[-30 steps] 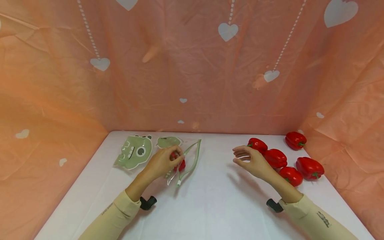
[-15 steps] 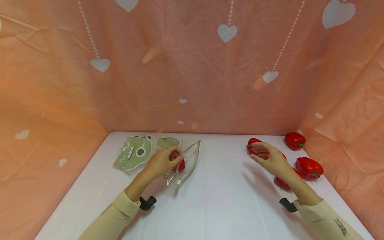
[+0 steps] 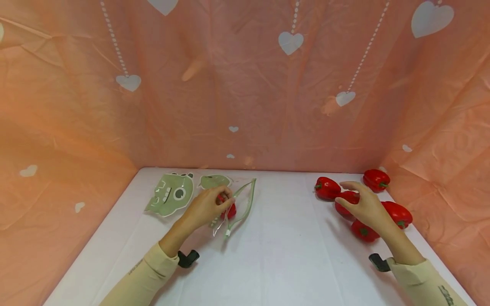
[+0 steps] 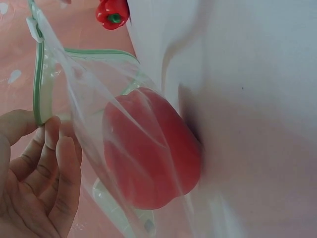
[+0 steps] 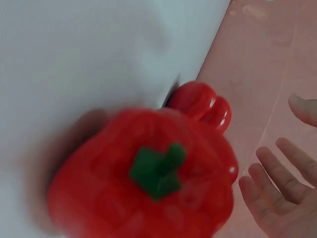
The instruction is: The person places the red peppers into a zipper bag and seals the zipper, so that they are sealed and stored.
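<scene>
My left hand (image 3: 210, 205) pinches the green zip edge of a clear plastic bag (image 4: 74, 84) between thumb and fingers. A red bell pepper (image 4: 151, 148) lies inside that bag, seen through the film. The bag's mouth gapes toward the right, with a white slider (image 4: 34, 29) on its zip. On the right my other hand (image 3: 363, 204) hovers over the group of red bell peppers, thumb and fingers spread with nothing between them. It partly covers one red bell pepper (image 3: 342, 207); another bell pepper with a green stem (image 5: 156, 171) fills much of the right wrist view.
A second green bag with a monster face (image 3: 172, 193) lies flat at the far left of the white table (image 3: 268, 255). More red bell peppers stand at the right, one bell pepper (image 3: 377, 180) near the back corner. Orange cloth (image 3: 260, 106) hangs behind and along both sides.
My right hand has moved right, from left of the bell peppers to over them. The left hand keeps its place and its pinch on the bag.
</scene>
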The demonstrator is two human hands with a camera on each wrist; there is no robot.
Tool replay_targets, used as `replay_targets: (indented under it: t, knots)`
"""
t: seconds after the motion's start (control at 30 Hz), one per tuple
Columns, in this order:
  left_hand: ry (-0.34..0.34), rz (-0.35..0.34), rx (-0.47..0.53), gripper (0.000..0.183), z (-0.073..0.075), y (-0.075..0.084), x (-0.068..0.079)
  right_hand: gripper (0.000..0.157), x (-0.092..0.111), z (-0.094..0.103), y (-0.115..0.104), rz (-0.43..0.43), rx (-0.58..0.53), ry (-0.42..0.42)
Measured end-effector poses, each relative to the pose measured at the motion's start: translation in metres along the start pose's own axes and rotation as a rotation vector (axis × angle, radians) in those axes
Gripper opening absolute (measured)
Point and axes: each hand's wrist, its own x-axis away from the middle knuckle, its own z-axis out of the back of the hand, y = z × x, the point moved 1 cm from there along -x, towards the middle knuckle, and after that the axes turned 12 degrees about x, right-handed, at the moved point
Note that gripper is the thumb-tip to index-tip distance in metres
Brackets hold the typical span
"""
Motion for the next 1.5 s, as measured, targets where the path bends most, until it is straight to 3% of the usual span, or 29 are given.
replay_targets:
  t: [0.2, 0.53, 0.77, 1.23, 1.5]
  knots:
    - [-0.004, 0.006, 0.006, 0.008, 0.000, 0.000, 0.000, 0.067, -0.002, 0.003, 0.013, -0.008, 0.051, 0.002]
    - [-0.001, 0.005, 0.019, 0.009, 0.000, -0.001, 0.002, 0.081, -0.002, 0.002, 0.027, -0.092, 0.084, -0.072]
    - [0.003, 0.001, 0.018, 0.008, 0.000, 0.000, 0.001, 0.086, 0.002, 0.003, 0.032, -0.148, 0.107, -0.081]
    - [0.006, 0.018, 0.004, 0.008, 0.001, 0.000, 0.000, 0.078, 0.005, 0.011, 0.034, -0.217, 0.126, -0.168]
    - [0.007, 0.005, 0.004, 0.009, 0.003, 0.000, 0.001, 0.074, 0.005, 0.010, 0.034, -0.221, 0.110, -0.159]
